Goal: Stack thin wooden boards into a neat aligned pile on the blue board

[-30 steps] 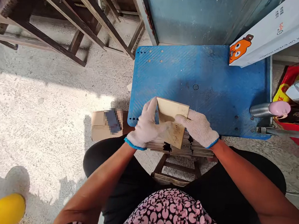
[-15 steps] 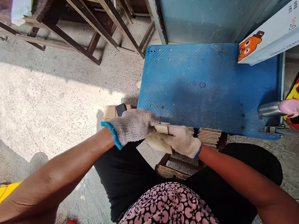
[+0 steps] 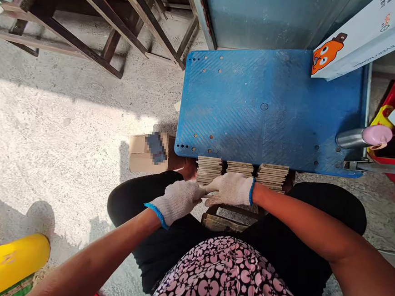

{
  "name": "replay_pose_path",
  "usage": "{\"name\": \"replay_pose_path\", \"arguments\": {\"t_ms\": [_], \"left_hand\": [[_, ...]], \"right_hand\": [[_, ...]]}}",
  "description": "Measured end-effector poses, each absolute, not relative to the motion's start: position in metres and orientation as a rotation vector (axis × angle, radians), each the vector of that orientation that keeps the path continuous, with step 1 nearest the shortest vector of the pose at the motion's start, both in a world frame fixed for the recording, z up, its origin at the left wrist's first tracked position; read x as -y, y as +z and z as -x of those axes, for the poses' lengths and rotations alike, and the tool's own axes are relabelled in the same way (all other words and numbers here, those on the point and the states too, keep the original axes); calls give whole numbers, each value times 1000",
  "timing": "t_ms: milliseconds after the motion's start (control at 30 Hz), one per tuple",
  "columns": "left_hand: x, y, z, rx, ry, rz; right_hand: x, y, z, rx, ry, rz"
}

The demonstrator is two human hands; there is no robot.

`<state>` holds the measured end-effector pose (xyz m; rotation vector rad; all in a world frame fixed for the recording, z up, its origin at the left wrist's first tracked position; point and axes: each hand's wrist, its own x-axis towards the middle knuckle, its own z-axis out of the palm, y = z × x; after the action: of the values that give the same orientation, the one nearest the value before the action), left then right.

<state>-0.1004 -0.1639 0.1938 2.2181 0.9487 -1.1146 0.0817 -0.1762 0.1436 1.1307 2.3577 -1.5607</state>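
Note:
My gloved left hand [image 3: 182,200] is closed, its fingertips pinching one side of a thin pale flat piece [image 3: 208,196] seen nearly edge-on. From the other side my gloved right hand [image 3: 231,189] holds the same piece, thumb and fingers meeting close to the left fingertips. Most of the piece is hidden by the gloves. Just beyond the hands stand a left stack of thin pale slats [image 3: 209,169], a middle stack [image 3: 239,168] and a right stack [image 3: 272,176]. The right glove covers the near end of the middle stack.
A blue plastic platform [image 3: 238,110] lies ahead, with a steel bottle [image 3: 352,138] and a white printed box [image 3: 349,50] on its right side. A cardboard box [image 3: 138,155] sits on the floor at left. Wooden frames [image 3: 101,26] stand at upper left; a yellow object [image 3: 14,261] lies lower left.
Both hands have moved slightly down, toward my body. The pale flat material between them, broad before, now shows as a thin edge. The stacks are more exposed, and the view has shifted.

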Motion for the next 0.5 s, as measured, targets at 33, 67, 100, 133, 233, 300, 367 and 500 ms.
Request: {"name": "replay_pose_path", "arguments": {"t_ms": [33, 67, 100, 133, 233, 300, 367, 500], "left_hand": [[166, 192, 101, -946, -1093, -2219], [168, 191, 102, -946, -1079, -2218], [170, 190, 103, -955, -1080, -2211], [171, 190, 103, -967, -1091, -2202], [177, 188, 104, -1001, -1161, -2162], [181, 181, 104, -1004, -1187, -2154], [187, 168, 105, -1022, -1185, -2163], [195, 126, 108, -1054, -1106, -2155]], "right_hand": [[176, 145, -83, -2347, -1582, -1137], [176, 146, -85, -2333, -1618, -1155], [174, 147, -88, -2316, -1672, -1182], [172, 148, -91, -2299, -1738, -1227], [164, 151, -101, -2293, -1918, -1449], [158, 153, -108, -2284, -1969, -1611], [154, 155, -113, -2259, -1981, -1720], [152, 159, -117, -2218, -1943, -1771]]}}
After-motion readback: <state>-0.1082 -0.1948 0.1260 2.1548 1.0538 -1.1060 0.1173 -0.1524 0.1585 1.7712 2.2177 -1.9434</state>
